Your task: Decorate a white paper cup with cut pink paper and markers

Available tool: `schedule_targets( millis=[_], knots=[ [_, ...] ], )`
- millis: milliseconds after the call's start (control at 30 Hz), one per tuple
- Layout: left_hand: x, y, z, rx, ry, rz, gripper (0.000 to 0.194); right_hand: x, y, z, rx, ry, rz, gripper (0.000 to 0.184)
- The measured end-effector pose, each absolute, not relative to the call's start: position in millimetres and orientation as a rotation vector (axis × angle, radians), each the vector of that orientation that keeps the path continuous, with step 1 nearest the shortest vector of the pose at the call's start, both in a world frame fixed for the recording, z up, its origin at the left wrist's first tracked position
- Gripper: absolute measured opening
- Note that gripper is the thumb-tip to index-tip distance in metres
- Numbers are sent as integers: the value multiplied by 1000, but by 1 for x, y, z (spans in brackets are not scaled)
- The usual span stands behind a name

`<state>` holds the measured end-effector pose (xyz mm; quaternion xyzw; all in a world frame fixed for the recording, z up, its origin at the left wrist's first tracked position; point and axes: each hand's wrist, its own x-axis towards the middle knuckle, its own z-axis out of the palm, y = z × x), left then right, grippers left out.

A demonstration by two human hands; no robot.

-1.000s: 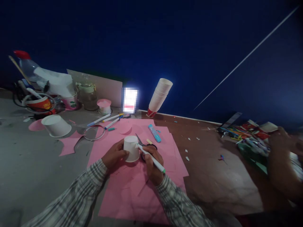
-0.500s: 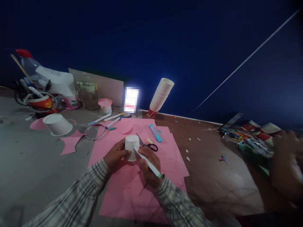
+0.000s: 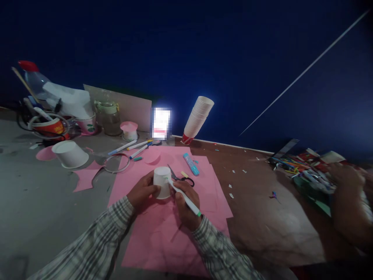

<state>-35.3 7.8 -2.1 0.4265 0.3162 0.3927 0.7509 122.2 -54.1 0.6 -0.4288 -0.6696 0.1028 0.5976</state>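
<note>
My left hand (image 3: pixel 143 191) is closed on the left side of a white paper cup (image 3: pixel 162 187), which is upside down above pink paper sheets (image 3: pixel 163 249). In a writing grip, my right hand (image 3: pixel 188 204) holds a white marker (image 3: pixel 186 201) with a green end. Its tip touches the cup's side, where a small green mark shows. Just behind the right hand lie scissors (image 3: pixel 183 180) with black handles, partly hidden. A light blue glue stick (image 3: pixel 190 164) rests farther back on the pink paper.
A tilted stack of paper cups (image 3: pixel 198 119) stands by the blue wall. On the left are another upturned cup (image 3: pixel 70 154), several markers (image 3: pixel 122 147), a metal ring (image 3: pixel 116 163) and a glass jar (image 3: pixel 107 118). Another person's hand (image 3: pixel 344 182) is at the right, near cluttered craft supplies (image 3: pixel 311 175).
The marker tip moved left across the cup's side, then back right, and a green mark now shows there. My left hand keeps its hold. The other person's hand shifted slightly.
</note>
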Motion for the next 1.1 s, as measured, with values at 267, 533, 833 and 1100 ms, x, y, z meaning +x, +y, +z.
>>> schedule_targets(
  millis=[267, 533, 833, 1100],
  knots=[
    [-38, 9, -3, 948, 688, 831, 57, 125, -54, 3, -1071, -1473, 335, 20],
    [-34, 4, -1, 863, 625, 866, 49, 122, -56, 2, -985, -1573, 267, 27],
    [-33, 4, -1, 871, 600, 890, 48, 118, -55, 1, -972, -1584, 295, 25],
    [-35, 6, -7, 873, 619, 876, 53, 121, -55, 2, -1010, -1552, 287, 24]
  ],
)
